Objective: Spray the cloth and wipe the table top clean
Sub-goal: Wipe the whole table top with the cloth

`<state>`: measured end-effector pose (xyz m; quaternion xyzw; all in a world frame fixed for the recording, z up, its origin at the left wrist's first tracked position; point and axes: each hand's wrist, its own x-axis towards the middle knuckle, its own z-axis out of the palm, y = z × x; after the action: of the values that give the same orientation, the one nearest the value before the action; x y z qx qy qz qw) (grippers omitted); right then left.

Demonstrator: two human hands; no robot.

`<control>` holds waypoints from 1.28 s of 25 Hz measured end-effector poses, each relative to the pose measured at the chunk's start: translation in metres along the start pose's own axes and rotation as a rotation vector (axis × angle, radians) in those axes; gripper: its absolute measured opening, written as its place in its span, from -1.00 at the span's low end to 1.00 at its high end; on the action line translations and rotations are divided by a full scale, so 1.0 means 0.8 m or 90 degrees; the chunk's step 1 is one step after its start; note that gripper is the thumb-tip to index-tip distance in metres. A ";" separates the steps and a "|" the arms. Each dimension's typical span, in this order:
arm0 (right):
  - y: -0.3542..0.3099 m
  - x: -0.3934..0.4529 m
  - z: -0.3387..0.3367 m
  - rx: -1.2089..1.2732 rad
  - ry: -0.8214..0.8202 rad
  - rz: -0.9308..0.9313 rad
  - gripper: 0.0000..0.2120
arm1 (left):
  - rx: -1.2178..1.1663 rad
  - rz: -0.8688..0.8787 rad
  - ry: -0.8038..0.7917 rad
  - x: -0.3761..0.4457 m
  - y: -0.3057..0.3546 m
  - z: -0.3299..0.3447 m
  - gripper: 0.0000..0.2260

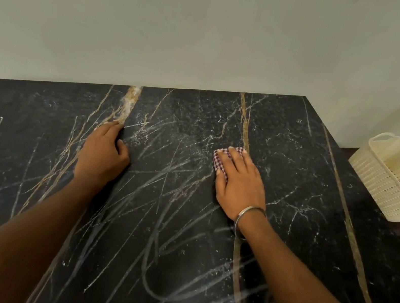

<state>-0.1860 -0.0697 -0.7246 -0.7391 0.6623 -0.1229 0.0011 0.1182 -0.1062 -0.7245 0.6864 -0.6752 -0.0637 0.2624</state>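
Note:
A black marble table top [35, 138] with white and gold veins fills the lower view. My right hand [239, 182] lies flat with straight fingers on a small red-and-white checked cloth [219, 159], pressing it onto the marble right of centre; most of the cloth is hidden under the palm. My left hand [104, 151] rests flat on the bare marble left of centre, fingers pointing toward the wall. Faint pale streaks cross the surface between and below the hands. No spray bottle is in view.
A cream plastic basket [390, 185] stands just off the table's right edge, tilted, with something inside. A plain pale wall [188, 29] rises behind the table's far edge. A metal bangle [249, 214] sits on my right wrist.

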 end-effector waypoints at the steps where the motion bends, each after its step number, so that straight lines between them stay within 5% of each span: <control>1: 0.014 0.002 0.001 -0.005 0.005 0.026 -0.53 | 0.000 0.002 -0.002 0.000 0.000 0.000 -0.57; 7: 0.028 -0.005 -0.010 -0.019 0.026 0.104 -0.53 | 0.011 0.011 -0.004 -0.004 0.001 0.000 -0.58; 13: -0.030 -0.044 -0.005 0.016 0.013 0.019 -0.54 | 0.023 0.014 -0.017 -0.011 0.006 -0.004 -0.60; 23: 0.054 -0.047 -0.021 -0.041 0.024 0.141 -0.52 | -0.017 0.009 -0.031 -0.059 0.011 -0.009 -0.62; 32: -0.033 -0.090 -0.021 0.006 -0.002 0.007 -0.55 | 0.006 -0.012 -0.047 -0.096 0.037 -0.012 -0.59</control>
<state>-0.1703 0.0071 -0.7170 -0.7355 0.6659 -0.1251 0.0061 0.0900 -0.0283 -0.7234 0.6910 -0.6783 -0.0881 0.2336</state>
